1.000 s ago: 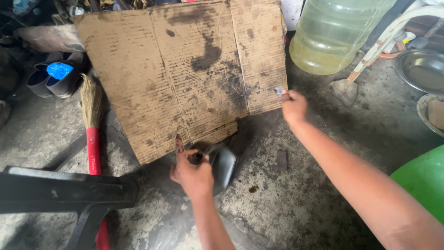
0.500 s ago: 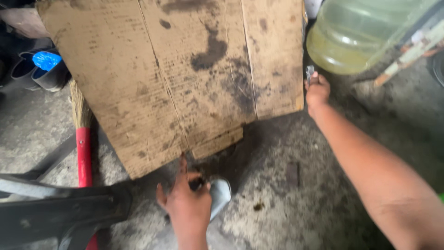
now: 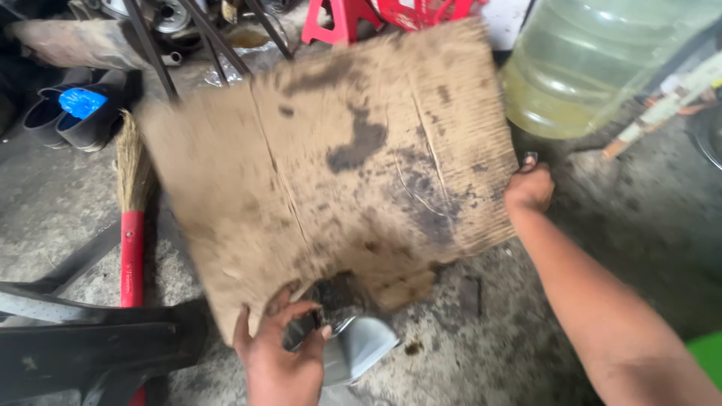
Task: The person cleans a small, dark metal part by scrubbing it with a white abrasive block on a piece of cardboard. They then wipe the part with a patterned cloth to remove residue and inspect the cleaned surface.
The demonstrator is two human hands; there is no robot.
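Observation:
A large stained sheet of brown cardboard (image 3: 338, 173) fills the middle of the head view, tilted and blurred. My right hand (image 3: 529, 188) grips its right edge and also pinches a small metal piece. My left hand (image 3: 280, 353) holds the cardboard's near edge at the bottom, fingers curled around a dark part of a grey metal object (image 3: 353, 347) that lies on the concrete floor below the sheet.
A red-handled broom (image 3: 131, 225) lies at the left, with dark shoes (image 3: 75, 113) behind it. A black frame (image 3: 90, 353) sits at lower left. A big clear water jug (image 3: 594, 60) stands at upper right, a red stool (image 3: 353, 15) behind the cardboard.
The cardboard has swung toward me and rotated, uncovering the red stool and metal parts behind it. My right hand dropped slightly along its edge; my left hand moved up onto its near edge.

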